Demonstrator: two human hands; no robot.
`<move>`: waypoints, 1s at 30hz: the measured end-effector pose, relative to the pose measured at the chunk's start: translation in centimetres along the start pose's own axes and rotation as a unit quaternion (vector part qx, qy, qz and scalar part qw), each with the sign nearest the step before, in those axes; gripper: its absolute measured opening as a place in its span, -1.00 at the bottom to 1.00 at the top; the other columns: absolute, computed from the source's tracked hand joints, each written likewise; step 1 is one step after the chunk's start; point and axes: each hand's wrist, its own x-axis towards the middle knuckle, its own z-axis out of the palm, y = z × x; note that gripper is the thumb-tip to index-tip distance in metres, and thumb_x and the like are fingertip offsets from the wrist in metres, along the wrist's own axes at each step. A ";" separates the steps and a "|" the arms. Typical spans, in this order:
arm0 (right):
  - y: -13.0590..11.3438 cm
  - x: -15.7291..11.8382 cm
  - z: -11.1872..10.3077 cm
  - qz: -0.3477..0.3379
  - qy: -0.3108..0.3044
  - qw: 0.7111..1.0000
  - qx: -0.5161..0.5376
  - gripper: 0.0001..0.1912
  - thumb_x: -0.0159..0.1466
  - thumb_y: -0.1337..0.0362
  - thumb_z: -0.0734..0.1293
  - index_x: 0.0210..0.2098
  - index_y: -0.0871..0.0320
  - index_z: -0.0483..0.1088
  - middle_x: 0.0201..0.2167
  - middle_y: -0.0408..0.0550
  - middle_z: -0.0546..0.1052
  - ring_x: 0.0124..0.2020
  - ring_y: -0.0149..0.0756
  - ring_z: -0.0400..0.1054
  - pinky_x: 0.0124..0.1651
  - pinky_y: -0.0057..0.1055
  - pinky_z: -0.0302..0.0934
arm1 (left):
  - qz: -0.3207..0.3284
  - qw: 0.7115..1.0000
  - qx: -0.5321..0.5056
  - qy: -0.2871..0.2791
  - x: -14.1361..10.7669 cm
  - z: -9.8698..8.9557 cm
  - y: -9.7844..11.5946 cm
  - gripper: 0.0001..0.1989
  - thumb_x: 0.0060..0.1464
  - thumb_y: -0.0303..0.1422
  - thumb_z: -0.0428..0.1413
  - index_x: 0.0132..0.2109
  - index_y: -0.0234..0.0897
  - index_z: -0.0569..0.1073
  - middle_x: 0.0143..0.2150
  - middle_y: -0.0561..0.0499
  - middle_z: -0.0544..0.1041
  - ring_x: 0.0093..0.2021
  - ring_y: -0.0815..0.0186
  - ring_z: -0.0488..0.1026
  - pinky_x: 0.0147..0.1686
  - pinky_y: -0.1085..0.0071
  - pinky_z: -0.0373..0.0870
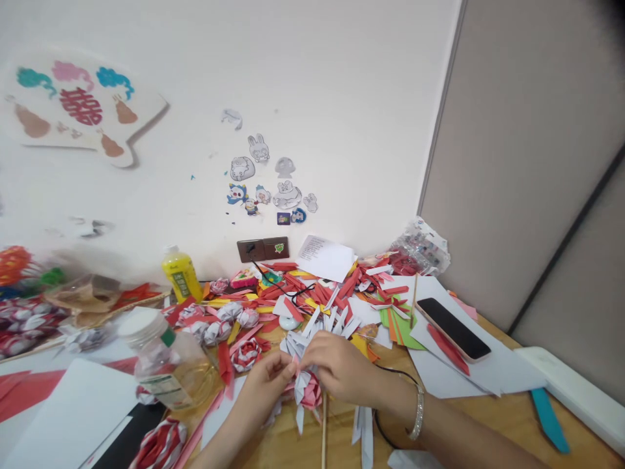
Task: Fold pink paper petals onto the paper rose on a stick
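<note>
Wall and desk: white wall [351, 98] with small cartoon stickers [258, 172]; below it, a wooden desk [344, 433] crowded with folded paper.
Left hand: reaching in from the lower left, the left hand [271, 379] has thumb and forefinger together on a small pink paper piece [295, 365].
Right hand: bent over from the right, the right hand [336, 368] curls its fingertips down to that same piece; they are partly hidden, so whether they grip it cannot be told.
Paper flower: a pink-and-white paper flower [311, 393] sits just below the fingertips, on the wearer's side, between the hands and nearer the right, partly under it.
Wooden stick: a thin wooden stick [323, 433] runs its length from beside the flower toward the wearer; whether they are joined cannot be told.
Beyond the hands: pale folded strips [296, 342] spread toward the wall.
</note>
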 end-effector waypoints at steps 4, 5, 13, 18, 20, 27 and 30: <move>1.4 -0.1 0.5 0.167 0.110 0.963 0.183 -0.80 0.16 0.41 0.25 -0.21 0.18 0.40 -0.24 -0.01 0.46 -0.19 -0.22 0.33 -0.10 -0.28 0.19 | 0.007 1.000 -0.013 0.022 0.5 -0.3 -1.1 -0.60 -0.20 0.02 0.18 -0.50 -0.26 0.41 -0.56 0.12 0.41 -0.52 0.35 0.35 -0.51 0.48 0.29; 1.8 -0.1 0.7 0.179 0.100 0.957 0.205 -0.86 0.17 0.36 0.27 -0.25 0.19 0.39 -0.31 -0.03 0.48 -0.28 -0.24 0.37 -0.20 -0.33 0.25 | 0.013 0.999 -0.014 0.027 0.6 -0.3 -1.5 -0.60 -0.19 0.02 0.17 -0.49 -0.26 0.42 -0.55 0.11 0.43 -0.51 0.35 0.36 -0.50 0.48 0.31; 1.6 -0.1 1.8 0.204 0.118 0.941 0.242 -0.88 0.11 0.31 0.37 -0.35 0.18 0.37 -0.43 -0.14 0.47 -0.37 -0.32 0.39 -0.32 -0.46 0.26 | 0.084 0.995 0.021 0.048 -0.2 0.4 -1.0 -0.73 -0.14 -0.13 0.21 -0.35 -0.23 0.49 -0.42 0.03 0.55 -0.38 0.24 0.50 -0.40 0.41 0.45; -0.3 -0.1 1.1 0.191 0.177 0.953 0.155 -0.84 0.08 0.44 0.37 -0.33 0.15 0.41 -0.38 -0.14 0.46 -0.31 -0.30 0.34 -0.21 -0.41 0.18 | 0.159 0.978 0.097 0.094 -1.5 0.6 0.3 -0.82 -0.03 -0.28 0.16 -0.24 -0.18 0.55 -0.19 -0.08 0.60 -0.14 0.15 0.49 -0.13 0.28 0.42; -0.7 -0.2 1.0 0.184 0.191 0.956 0.128 -0.84 0.07 0.46 0.38 -0.34 0.15 0.41 -0.37 -0.13 0.45 -0.31 -0.29 0.33 -0.19 -0.39 0.16 | 0.194 0.966 0.122 0.115 -1.7 0.7 0.5 -0.81 -0.04 -0.31 0.16 -0.23 -0.17 0.57 -0.18 -0.10 0.60 -0.12 0.13 0.49 -0.10 0.25 0.41; -1.2 -0.1 0.7 0.040 0.228 0.973 -0.006 -0.90 0.27 0.25 0.30 -0.35 0.15 0.37 -0.45 -0.10 0.42 -0.37 -0.28 0.29 -0.29 -0.39 0.17 | 0.316 0.920 0.182 0.143 -1.9 0.9 0.6 -0.82 -0.03 -0.37 0.16 -0.23 -0.09 0.59 -0.24 -0.08 0.64 -0.18 0.18 0.55 -0.19 0.34 0.50; -1.5 0.0 0.4 0.013 0.225 0.974 -0.022 -0.81 0.32 0.19 0.25 -0.38 0.14 0.34 -0.48 -0.11 0.42 -0.39 -0.28 0.29 -0.24 -0.33 0.17 | 0.366 0.896 0.204 0.149 -2.1 0.7 0.6 -0.81 0.00 -0.41 0.15 -0.22 -0.09 0.58 -0.24 -0.06 0.65 -0.21 0.23 0.56 -0.21 0.40 0.50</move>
